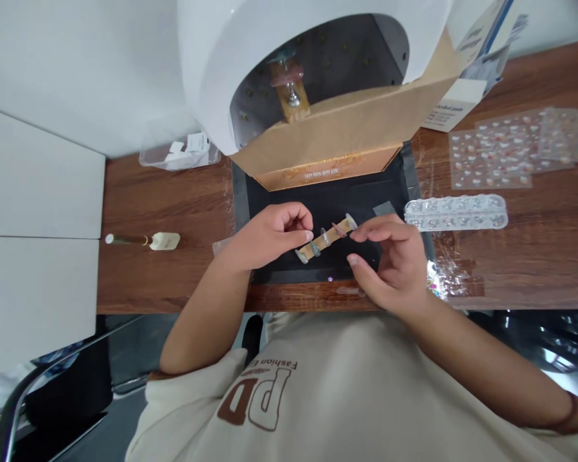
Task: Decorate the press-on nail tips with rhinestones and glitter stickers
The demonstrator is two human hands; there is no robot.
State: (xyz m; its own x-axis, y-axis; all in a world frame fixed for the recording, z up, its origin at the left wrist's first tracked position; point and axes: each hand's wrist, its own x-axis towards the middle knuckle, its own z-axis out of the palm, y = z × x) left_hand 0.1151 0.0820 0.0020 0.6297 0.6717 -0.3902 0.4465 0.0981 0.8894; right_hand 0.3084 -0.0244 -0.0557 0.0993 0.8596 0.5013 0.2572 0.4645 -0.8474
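A short wooden strip carries several nail tips on stands and lies slantwise on the black mat. Just left of it is my left hand, fingers curled and thumb tip meeting the forefinger; a small pale spot shows at the pinch, but I cannot make out what it holds. On the other side my right hand has thumb and fingers apart, with the fingertips close to the strip's upper right end. Whether they touch it is unclear.
Behind the mat, a white lamp housing stands on a cardboard box; inside is another strip with nail tips. Rightward are a clear compartment case and sticker sheets. A small bottle lies at left.
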